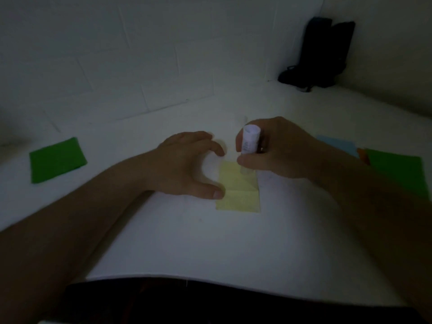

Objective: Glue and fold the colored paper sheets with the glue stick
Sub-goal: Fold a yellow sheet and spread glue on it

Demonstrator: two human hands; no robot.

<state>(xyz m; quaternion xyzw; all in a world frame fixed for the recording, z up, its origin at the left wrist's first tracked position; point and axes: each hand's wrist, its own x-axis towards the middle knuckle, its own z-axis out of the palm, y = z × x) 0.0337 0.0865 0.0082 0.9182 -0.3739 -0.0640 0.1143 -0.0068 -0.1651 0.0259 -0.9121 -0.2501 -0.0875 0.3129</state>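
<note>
From the head camera, the yellow paper (238,192) lies creased on the white table (210,249), mid-table. The left hand (187,164) pins its left edge — thumb and fingertips spread and pressing. The right hand (280,148) grips the glue stick (250,142), tip down on the sheet's far part. Green paper (57,159) lies well left — more sheets (395,169) at right.

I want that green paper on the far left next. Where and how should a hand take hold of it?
The green paper lies flat on the white table, clear of both hands. Best guess: come from its left side, slide a fingertip under an edge or corner to lift it, then pinch that edge.
</note>
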